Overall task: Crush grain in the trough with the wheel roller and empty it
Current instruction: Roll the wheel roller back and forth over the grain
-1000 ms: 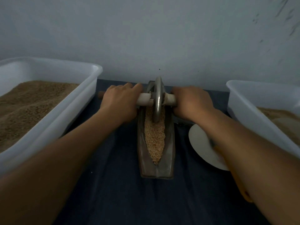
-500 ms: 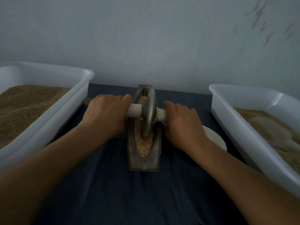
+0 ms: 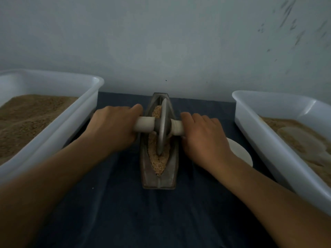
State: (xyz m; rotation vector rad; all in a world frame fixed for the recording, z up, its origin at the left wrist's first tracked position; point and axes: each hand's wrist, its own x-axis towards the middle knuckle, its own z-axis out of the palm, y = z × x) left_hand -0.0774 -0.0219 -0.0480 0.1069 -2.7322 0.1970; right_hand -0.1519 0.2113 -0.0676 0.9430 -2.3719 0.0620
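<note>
Here both hands grasp the roller's pale handle, one on each side of the wheel [image 3: 163, 127]. The left hand [image 3: 114, 128] has its fingers curled over the left stub of the handle [image 3: 144, 124], and the right hand [image 3: 204, 138] wraps the right stub the same way; each hand's grip is closed round the handle. The wheel stands upright on its rim in the trough [image 3: 159, 178], roughly at the middle of its length, with its lower edge sunk in the grain [image 3: 158, 163]. Grain shows both beyond the wheel and nearer the person, filling the pointed near end of the groove. The trough lies lengthwise on the dark cloth [image 3: 125, 212] covering the table, its far end close to the wall [image 3: 161, 42]. A white tub [image 3: 75, 111] of brown grain stands to the left, and another tub [image 3: 259, 126] to the right. A white disc [image 3: 240, 153] lies just behind the right wrist, between trough and right tub.
</note>
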